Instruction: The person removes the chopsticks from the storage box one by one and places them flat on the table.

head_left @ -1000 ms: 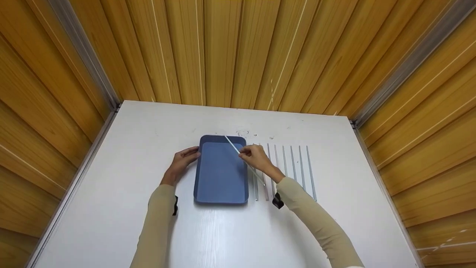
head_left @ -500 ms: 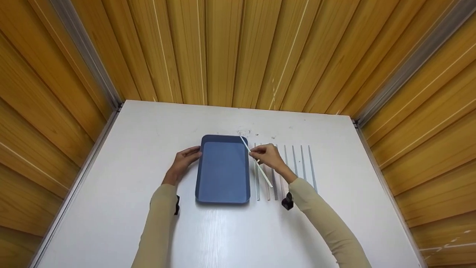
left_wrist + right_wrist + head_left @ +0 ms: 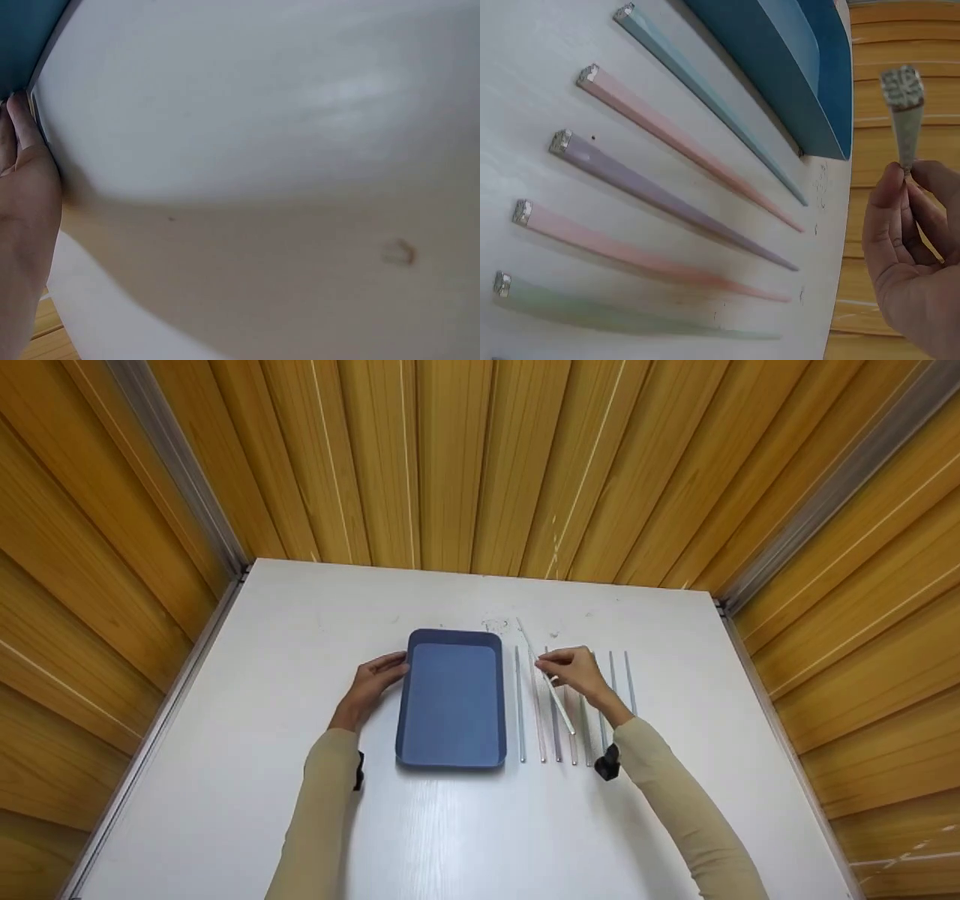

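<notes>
Thumb and fingertips of my right hand (image 3: 581, 673) pinch a pale chopstick (image 3: 559, 706) near its middle, tilted above a row of chopsticks. In the right wrist view its patterned silver end (image 3: 903, 88) points toward the camera. Beneath lie a light blue chopstick (image 3: 712, 103), a pink chopstick (image 3: 682, 152), a purple chopstick (image 3: 667, 198) and a green chopstick (image 3: 615, 311), among several others roughly parallel. The blue tray (image 3: 451, 705) stands left of the row, nothing in it. Against its left side rest the extended fingers of my left hand (image 3: 369, 682).
Everything sits on a white table (image 3: 450, 840) with slatted wooden walls (image 3: 442, 472) on the far side and both flanks. Two more chopsticks (image 3: 629, 679) lie partly behind the right forearm. Small dark marks dot the tabletop beyond the tray.
My right hand has moved right with the pale chopstick, from over the tray's right edge to above the row. The left hand keeps its place at the tray.
</notes>
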The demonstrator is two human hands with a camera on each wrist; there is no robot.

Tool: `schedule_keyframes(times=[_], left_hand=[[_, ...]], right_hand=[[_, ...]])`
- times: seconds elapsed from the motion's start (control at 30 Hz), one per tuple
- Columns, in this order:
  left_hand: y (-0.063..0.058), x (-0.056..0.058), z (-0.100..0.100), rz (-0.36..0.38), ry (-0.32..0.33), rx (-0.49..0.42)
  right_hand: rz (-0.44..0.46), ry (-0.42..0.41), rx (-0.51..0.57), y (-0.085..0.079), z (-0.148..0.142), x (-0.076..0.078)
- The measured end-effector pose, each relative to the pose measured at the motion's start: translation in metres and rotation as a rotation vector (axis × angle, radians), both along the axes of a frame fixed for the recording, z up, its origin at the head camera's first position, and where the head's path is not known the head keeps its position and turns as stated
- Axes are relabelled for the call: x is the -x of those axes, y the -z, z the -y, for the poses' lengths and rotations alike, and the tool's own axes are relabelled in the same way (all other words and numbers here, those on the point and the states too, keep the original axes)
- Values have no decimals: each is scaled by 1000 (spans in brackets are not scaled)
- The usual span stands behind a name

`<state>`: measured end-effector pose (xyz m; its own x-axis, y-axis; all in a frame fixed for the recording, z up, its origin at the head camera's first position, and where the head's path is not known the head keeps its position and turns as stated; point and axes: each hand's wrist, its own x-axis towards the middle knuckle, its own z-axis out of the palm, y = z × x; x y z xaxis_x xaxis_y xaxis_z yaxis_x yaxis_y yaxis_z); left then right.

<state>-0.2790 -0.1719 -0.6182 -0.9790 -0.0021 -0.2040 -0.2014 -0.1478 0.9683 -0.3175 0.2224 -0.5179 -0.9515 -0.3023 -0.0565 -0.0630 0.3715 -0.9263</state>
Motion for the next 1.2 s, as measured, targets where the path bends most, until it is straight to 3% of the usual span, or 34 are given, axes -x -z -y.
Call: schedule_keyframes(times=[0.63,1.2], left_hand=[[-2,-3,0,-24,8,-15],[0,0,2,-1,5,-12]], right_hand=[[141,151,57,14,-89,0],[137,276,-44,31,-158,-10]])
